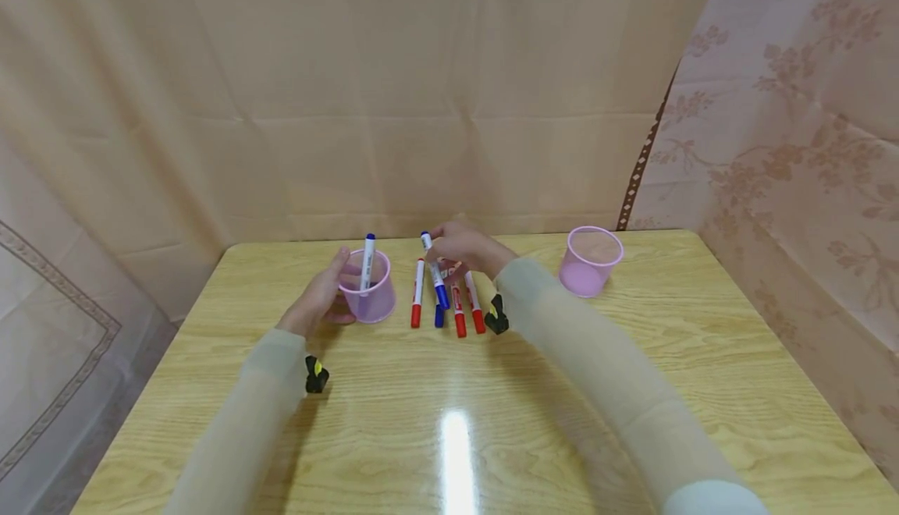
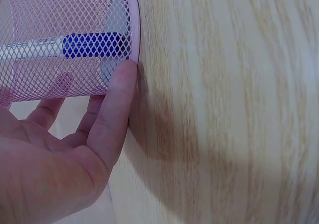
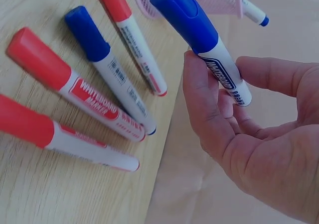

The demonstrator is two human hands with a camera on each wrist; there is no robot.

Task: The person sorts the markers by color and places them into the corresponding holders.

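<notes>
A pink mesh pen cup (image 1: 377,306) stands upright at the left, with a blue-capped marker (image 2: 89,46) leaning inside it, cap down. My left hand (image 1: 323,295) holds this cup from its left side, one digit low against the base rim. Between thumb and fingers, my right hand (image 3: 269,134) pinches a blue whiteboard marker (image 3: 187,20) by its white barrel, the cap pointing away from the hand. It is raised over a row of markers on the table: three red ones, including a red marker (image 1: 417,304), and one blue marker (image 3: 92,37).
A second pink mesh cup (image 1: 586,277) stands upright at the back right of the wooden table (image 1: 379,429). Behind the table's far edge hangs a beige curtain (image 1: 393,109), and patterned cloth (image 1: 808,133) hangs on the right.
</notes>
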